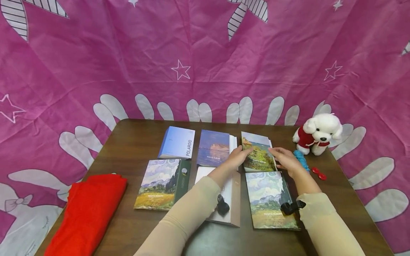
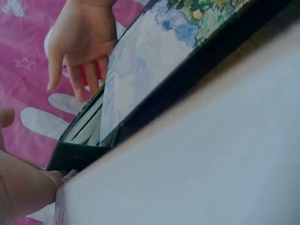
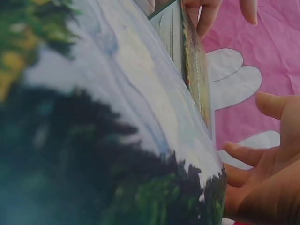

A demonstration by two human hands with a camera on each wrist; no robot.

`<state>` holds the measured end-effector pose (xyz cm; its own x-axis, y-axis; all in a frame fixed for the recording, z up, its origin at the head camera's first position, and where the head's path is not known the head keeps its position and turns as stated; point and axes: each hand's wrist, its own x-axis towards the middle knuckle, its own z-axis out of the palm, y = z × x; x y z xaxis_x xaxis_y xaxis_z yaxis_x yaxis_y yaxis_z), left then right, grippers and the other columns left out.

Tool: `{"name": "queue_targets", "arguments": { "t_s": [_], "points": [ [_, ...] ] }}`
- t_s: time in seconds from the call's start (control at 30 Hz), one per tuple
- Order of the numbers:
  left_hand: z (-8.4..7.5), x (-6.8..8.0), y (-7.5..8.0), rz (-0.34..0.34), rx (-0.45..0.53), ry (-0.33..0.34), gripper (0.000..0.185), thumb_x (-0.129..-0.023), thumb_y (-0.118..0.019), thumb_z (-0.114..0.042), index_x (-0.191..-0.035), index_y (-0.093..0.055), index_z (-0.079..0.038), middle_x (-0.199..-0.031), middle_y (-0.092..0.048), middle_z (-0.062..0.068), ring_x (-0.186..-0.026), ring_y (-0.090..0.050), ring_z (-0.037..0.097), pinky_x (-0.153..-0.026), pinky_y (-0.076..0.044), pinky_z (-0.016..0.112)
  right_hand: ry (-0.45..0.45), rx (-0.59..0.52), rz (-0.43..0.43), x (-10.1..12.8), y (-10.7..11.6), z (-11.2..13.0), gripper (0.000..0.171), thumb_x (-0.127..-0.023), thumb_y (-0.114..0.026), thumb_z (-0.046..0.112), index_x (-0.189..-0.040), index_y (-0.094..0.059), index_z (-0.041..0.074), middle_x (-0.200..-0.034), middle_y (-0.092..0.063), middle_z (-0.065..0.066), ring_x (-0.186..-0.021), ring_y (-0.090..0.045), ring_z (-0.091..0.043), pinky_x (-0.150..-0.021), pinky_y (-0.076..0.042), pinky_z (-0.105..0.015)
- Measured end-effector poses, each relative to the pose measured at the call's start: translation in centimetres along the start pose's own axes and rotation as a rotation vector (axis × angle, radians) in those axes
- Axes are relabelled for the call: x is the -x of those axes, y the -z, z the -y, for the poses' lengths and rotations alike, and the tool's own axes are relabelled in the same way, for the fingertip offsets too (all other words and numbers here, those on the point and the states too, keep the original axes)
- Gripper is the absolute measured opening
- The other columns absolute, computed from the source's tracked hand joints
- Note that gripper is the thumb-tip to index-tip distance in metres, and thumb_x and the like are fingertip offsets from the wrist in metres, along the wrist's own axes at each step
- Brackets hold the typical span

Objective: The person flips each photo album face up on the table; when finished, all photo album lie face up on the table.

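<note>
A photo album with a green landscape cover point(image 1: 258, 156) lies in the back row between my two hands. My left hand point(image 1: 237, 157) is at its left edge; in the left wrist view its fingers point(image 2: 51, 180) touch the dark spine point(image 2: 70, 157) and the thumb stands apart. On the other side my right hand point(image 1: 286, 160) is beside the album's right edge, fingers loosely bent and thumb spread in the right wrist view. Just in front lies an album with a pale sky and wheat field point(image 1: 267, 201). A blue seascape album point(image 1: 213, 147) is left of my left hand.
Further left lie a blue Polaroid album point(image 1: 179, 142) and another wheat-field album point(image 1: 158, 183). A white-and-brown album point(image 1: 235, 199) is under my left forearm. Red cloth point(image 1: 91, 209) covers the left side. A white toy dog point(image 1: 320, 133), blue yarn point(image 1: 300, 159) and red pieces point(image 1: 318, 173) are at right.
</note>
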<state>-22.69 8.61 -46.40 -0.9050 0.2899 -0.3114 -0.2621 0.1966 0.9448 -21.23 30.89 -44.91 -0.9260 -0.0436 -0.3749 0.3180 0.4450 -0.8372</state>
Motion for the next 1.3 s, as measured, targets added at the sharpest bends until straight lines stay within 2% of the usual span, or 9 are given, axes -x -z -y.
{"name": "queue_targets", "arguments": {
  "t_s": [0.13,0.27,0.4,0.5,0.63,0.8,0.87,1.13,1.3],
  "points": [
    [-0.1,0.4,1.0,-0.024,-0.074,-0.044,0.081,-0.100,-0.052,-0.055,-0.161,-0.026,-0.011,-0.163,-0.033,0.013,-0.149,-0.031,0.034,-0.119,-0.027,0.053,0.014,0.061,0.018,0.2,0.0,0.0,0.079,-0.103,-0.046,0.057,-0.155,-0.029,0.000,-0.159,-0.025,-0.028,-0.140,-0.032,-0.048,-0.107,-0.042,-0.057],
    [-0.1,1.3,2.7,-0.048,-0.161,-0.107,0.076,-0.101,-0.053,-0.050,-0.160,-0.029,-0.010,-0.159,-0.039,0.015,-0.144,-0.040,0.033,-0.116,-0.034,0.050,0.059,0.133,-0.010,0.8,0.0,0.4,0.083,-0.102,-0.047,0.059,-0.156,-0.028,-0.001,-0.158,-0.026,-0.031,-0.140,-0.032,-0.050,-0.108,-0.037,-0.063],
    [-0.2,2.6,5.0,-0.017,-0.178,-0.163,0.075,-0.102,-0.055,-0.047,-0.160,-0.027,-0.008,-0.161,-0.036,0.011,-0.145,-0.039,0.030,-0.116,-0.035,0.047,0.106,0.160,-0.048,1.7,-0.2,0.9,0.085,-0.101,-0.047,0.060,-0.157,-0.024,-0.001,-0.158,-0.025,-0.032,-0.142,-0.029,-0.052,-0.110,-0.032,-0.067],
    [-0.5,3.8,6.8,0.005,-0.164,-0.197,0.073,-0.103,-0.055,-0.043,-0.160,-0.027,-0.007,-0.161,-0.035,0.013,-0.145,-0.039,0.031,-0.116,-0.035,0.048,0.142,0.116,-0.056,2.4,-0.6,1.4,0.084,-0.103,-0.048,0.056,-0.159,-0.021,0.000,-0.160,-0.024,-0.031,-0.145,-0.026,-0.050,-0.112,-0.028,-0.067],
    [-0.6,5.4,9.1,-0.011,-0.198,-0.224,0.068,-0.103,-0.054,-0.043,-0.159,-0.032,-0.009,-0.159,-0.039,0.014,-0.145,-0.038,0.032,-0.116,-0.034,0.050,0.191,0.016,-0.077,3.5,-1.6,2.1,0.079,-0.105,-0.048,0.049,-0.160,-0.018,0.000,-0.162,-0.022,-0.030,-0.147,-0.024,-0.047,-0.115,-0.026,-0.065],
    [0.2,7.1,11.4,-0.033,-0.248,-0.260,0.065,-0.103,-0.055,-0.042,-0.156,-0.037,-0.009,-0.156,-0.043,0.012,-0.145,-0.038,0.034,-0.116,-0.033,0.054,0.237,-0.124,-0.097,4.5,-3.7,2.9,0.070,-0.107,-0.049,0.040,-0.160,-0.020,0.004,-0.159,-0.029,-0.027,-0.145,-0.030,-0.042,-0.117,-0.028,-0.059],
    [0.7,7.7,12.2,-0.049,-0.260,-0.274,0.064,-0.103,-0.056,-0.040,-0.155,-0.039,-0.008,-0.155,-0.045,0.013,-0.144,-0.040,0.036,-0.115,-0.034,0.054,0.249,-0.172,-0.090,4.6,-4.9,3.1,0.068,-0.107,-0.050,0.037,-0.160,-0.022,0.004,-0.157,-0.033,-0.027,-0.144,-0.033,-0.040,-0.117,-0.029,-0.057],
    [2.5,10.1,14.7,-0.135,-0.306,-0.292,0.066,-0.103,-0.057,-0.041,-0.157,-0.036,-0.010,-0.158,-0.041,0.014,-0.142,-0.042,0.038,-0.113,-0.038,0.053,0.257,-0.265,-0.036,4.5,-9.8,3.6,0.067,-0.106,-0.054,0.031,-0.158,-0.023,0.002,-0.159,-0.033,-0.022,-0.148,-0.029,-0.036,-0.121,-0.024,-0.053],
    [3.5,11.7,16.4,-0.200,-0.378,-0.280,0.066,-0.103,-0.056,-0.043,-0.157,-0.036,-0.012,-0.160,-0.038,0.011,-0.146,-0.035,0.037,-0.115,-0.031,0.058,0.253,-0.301,-0.007,4.4,-12.3,4.3,0.061,-0.107,-0.053,0.026,-0.157,-0.028,0.003,-0.157,-0.035,-0.022,-0.147,-0.031,-0.035,-0.121,-0.025,-0.051]
  ]
}}
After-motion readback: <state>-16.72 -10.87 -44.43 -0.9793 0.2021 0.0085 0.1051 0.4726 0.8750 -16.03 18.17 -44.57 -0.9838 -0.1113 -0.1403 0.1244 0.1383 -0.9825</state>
